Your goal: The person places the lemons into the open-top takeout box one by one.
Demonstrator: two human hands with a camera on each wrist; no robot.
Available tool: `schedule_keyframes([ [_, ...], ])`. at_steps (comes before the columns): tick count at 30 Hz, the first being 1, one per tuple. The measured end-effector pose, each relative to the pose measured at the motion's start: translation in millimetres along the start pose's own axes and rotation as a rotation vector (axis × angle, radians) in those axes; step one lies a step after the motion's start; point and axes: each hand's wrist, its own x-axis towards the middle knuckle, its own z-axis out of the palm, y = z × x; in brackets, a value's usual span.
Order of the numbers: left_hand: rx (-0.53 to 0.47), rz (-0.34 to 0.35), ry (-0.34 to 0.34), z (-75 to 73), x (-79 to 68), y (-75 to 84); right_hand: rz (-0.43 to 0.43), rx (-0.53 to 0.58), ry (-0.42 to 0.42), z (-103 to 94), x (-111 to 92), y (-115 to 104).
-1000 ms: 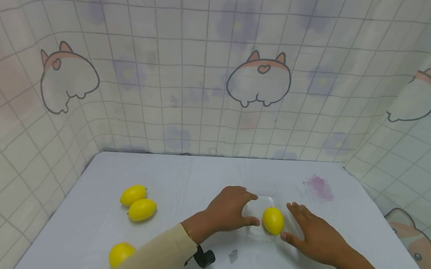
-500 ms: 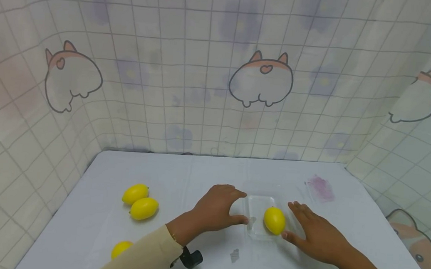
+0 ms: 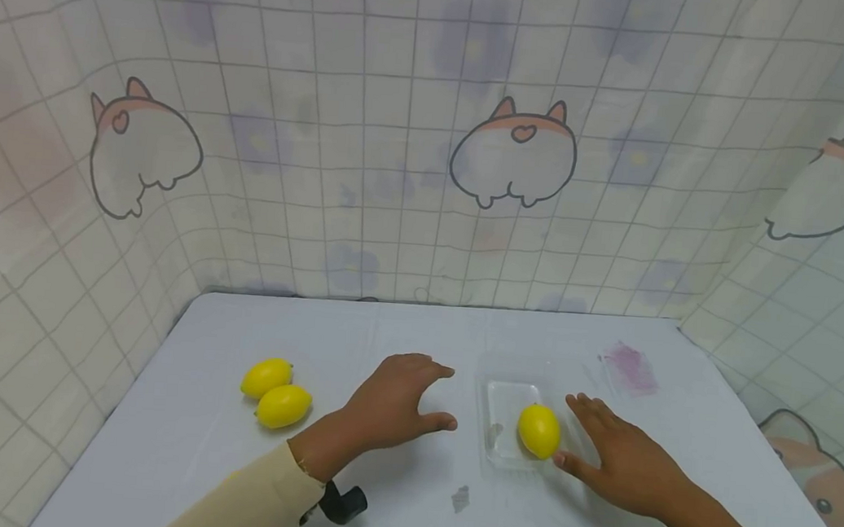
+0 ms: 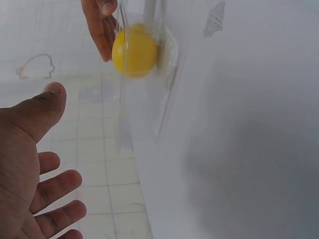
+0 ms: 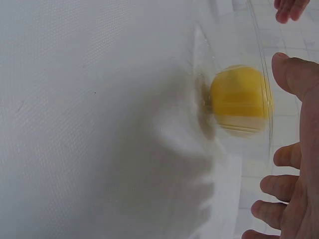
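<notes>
A clear plastic container [image 3: 502,400] stands on the white table, with one yellow lemon [image 3: 538,432] in its right part. My right hand [image 3: 621,459] is beside the container's right wall, fingers straight and thumb apart. In the right wrist view the lemon [image 5: 239,99] shows through the clear wall; whether the thumb touches the rim, I cannot tell. My left hand [image 3: 393,404] hovers left of the container, fingers and thumb spread, holding nothing. Left of that hand, two lemons lie together: a rear one [image 3: 267,378] and a nearer one [image 3: 284,406].
The left sleeve [image 3: 244,492] covers nearly all of another lemon [image 3: 233,474]. A grey patch [image 3: 460,499] marks the table in front of the container, and a pink stain [image 3: 631,368] lies behind right. A patterned curtain [image 3: 399,172] encloses the back and sides.
My left hand has moved left, away from the container, toward the two lemons. Its sleeve now hides most of the front lemon. The right hand has stayed beside the container.
</notes>
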Motion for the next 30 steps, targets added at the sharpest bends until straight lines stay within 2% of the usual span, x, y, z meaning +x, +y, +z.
schedule_keyframes([
  [13, -0.041, -0.095, 0.016, -17.6, -27.9, -19.8, -0.019, -0.003, 0.027, -0.2, 1, 1],
  [19, -0.059, -0.117, 0.035, -24.4, -40.7, -27.6, -0.014, -0.008, 0.016, 1.4, 2, 1],
  [30, -0.084, -0.164, 0.049, -29.2, -53.7, -38.2, -0.009, -0.012, 0.010, -0.6, 2, 3],
])
